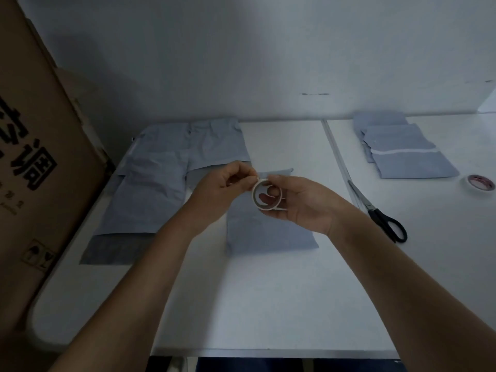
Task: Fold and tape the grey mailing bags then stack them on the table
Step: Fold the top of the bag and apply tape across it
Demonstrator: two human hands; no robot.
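Black Chinese characters, too cropped to read, mark the cardboard box [40, 157] at left. Above a folded grey mailing bag [268, 232] on the white table [268, 304], the right hand [300, 202] grips a tape roll [265, 196] while the left hand [228, 183] pinches its loose end.

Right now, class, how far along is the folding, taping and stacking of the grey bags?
Done: a stack of folded bags lies at the right of the table, the top one showing a tape strip. In hand: the right hand holds a tape roll while the left hand pinches at its edge, above a folded bag. Left: unfolded flat bags at the left, scissors unused.
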